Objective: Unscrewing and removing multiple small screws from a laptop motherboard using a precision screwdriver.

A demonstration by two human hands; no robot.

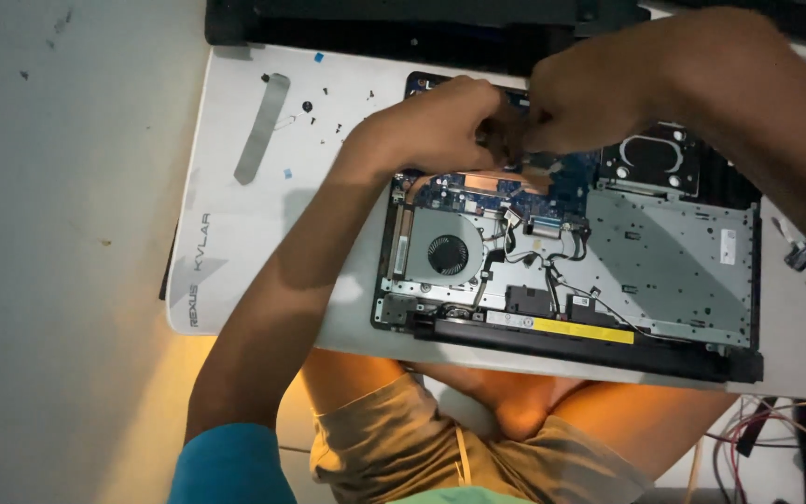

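our left hand (436, 126) and right hand (580, 103) pinch together over the opened laptop (664, 252), fingers curled; what they grip, we cannot tell.

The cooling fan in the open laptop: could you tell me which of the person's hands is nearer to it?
Left. The left hand works just above the cooling fan; the right hand is farther off, up and to the fan's right.
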